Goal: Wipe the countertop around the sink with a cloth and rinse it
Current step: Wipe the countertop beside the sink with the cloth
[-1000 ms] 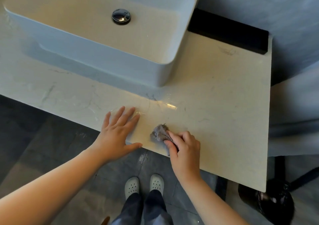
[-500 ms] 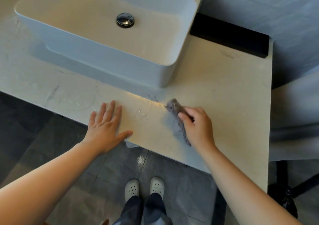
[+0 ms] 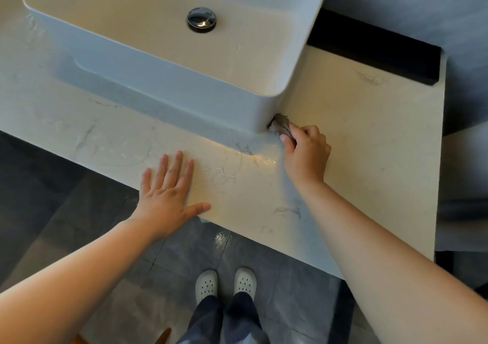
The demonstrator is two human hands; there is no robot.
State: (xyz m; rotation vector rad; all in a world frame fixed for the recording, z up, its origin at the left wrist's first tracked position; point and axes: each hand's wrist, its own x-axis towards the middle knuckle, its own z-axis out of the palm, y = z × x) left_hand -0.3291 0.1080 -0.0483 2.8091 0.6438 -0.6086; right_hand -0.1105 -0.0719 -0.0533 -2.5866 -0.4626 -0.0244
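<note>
The right hand (image 3: pixel 303 153) pinches the small gray cloth (image 3: pixel 281 127), bunched up in its fingers. The cloth sits on the table (image 3: pixel 356 132), touching the near right corner of the sink (image 3: pixel 237 100). It pokes out of the hand toward 11 o'clock. The left hand (image 3: pixel 166 201) lies flat and spread on the table, at 8 o'clock from the cloth. I think the next wipe goes toward 1 o'clock, along the sink's right side.
</note>
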